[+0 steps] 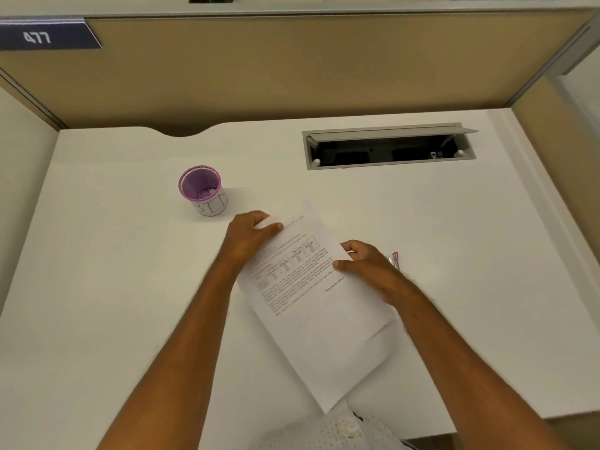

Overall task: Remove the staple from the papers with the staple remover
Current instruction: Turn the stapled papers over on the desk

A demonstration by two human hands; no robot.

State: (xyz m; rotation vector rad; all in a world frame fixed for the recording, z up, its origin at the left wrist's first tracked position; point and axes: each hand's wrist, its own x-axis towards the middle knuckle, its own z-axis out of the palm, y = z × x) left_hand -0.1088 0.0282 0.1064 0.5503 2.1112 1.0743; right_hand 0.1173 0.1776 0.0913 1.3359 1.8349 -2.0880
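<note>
Nearest, the papers (311,303) lie slanted on the white desk (97,287), printed text too small to read. Both hands grip them: the left hand (250,237) pinches the far left corner, the right hand (367,264) pinches the right edge, thumb on top. Just beyond the right hand, a small red-and-silver object (394,259), possibly the staple remover, peeks out. Farther left stands a purple mesh cup (201,190), its label unclear. Beyond, an open cable tray (389,147); a sign (42,35) reads "477".

The dark blue sign (48,35) on the partition reads "477"; the papers (302,271) carry printed lines and a table, too blurred to read.
</note>
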